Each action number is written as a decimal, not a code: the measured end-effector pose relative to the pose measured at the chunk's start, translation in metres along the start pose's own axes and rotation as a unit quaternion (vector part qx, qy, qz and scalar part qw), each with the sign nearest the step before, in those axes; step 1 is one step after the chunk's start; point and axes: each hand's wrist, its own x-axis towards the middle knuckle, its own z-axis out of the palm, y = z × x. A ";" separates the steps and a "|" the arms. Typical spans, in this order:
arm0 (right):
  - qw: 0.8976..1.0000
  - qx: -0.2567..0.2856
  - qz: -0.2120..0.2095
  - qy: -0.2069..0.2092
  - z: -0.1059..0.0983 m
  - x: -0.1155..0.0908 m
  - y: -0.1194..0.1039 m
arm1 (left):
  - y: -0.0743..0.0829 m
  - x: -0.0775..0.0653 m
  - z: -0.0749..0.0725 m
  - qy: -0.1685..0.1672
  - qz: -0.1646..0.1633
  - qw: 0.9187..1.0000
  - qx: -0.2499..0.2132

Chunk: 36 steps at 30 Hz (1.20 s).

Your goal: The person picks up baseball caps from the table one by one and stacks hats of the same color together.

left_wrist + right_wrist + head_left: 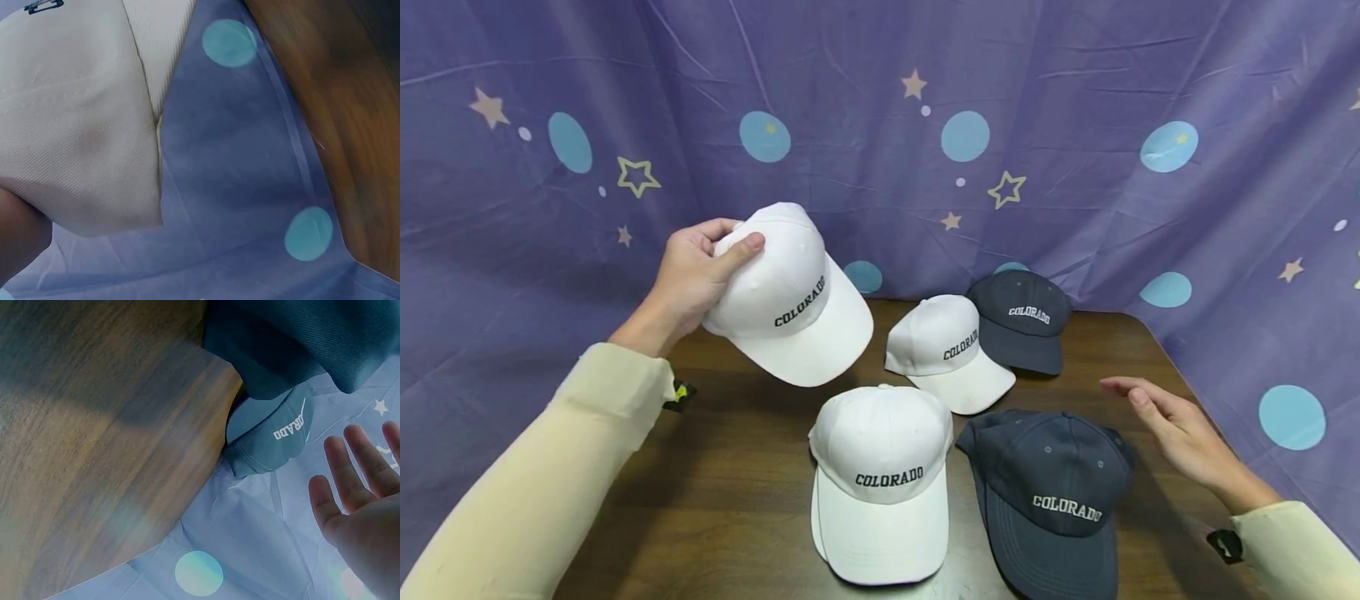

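In the head view my left hand point(692, 271) grips a white baseball cap point(782, 267) by the back of its crown, thumb on the near side. This cap is held up above the table, brim pointing down and right, with black COLORADO lettering. The left wrist view shows its pale fabric point(81, 125) up close. My right hand point(1183, 433) hovers with straight fingers over the table's right side, holding nothing. Nearest to it is a dark navy cap point(1060, 475) at the front. In the right wrist view the fingers point(350, 478) are spread apart.
Front centre, white caps point(883, 467) lie stacked, a second brim showing beneath the top one. Behind them sit another white cap point(940, 342) and, partly covered by it, a dark cap point(1026, 308). The wooden table point(722, 483) meets a purple patterned curtain point(865, 83).
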 end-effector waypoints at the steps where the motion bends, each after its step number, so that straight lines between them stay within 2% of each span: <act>1: 1.000 0.001 0.000 -0.001 0.000 0.000 0.000 | 0.002 -0.001 0.003 -0.009 -0.001 1.000 -0.007; 12: 1.000 0.021 -0.015 -0.001 0.000 -0.002 0.000 | 0.029 -0.014 0.025 -0.112 0.009 0.994 -0.014; 20: 1.000 0.019 -0.013 0.000 0.002 -0.004 0.000 | 0.037 -0.026 0.042 -0.167 0.009 0.986 0.007; 30: 1.000 0.016 -0.013 0.001 0.003 -0.004 0.000 | 0.043 -0.043 0.065 -0.250 -0.008 0.968 0.013; 36: 1.000 0.015 -0.014 0.001 0.003 -0.004 0.001 | 0.040 -0.052 0.078 -0.293 -0.016 0.956 0.003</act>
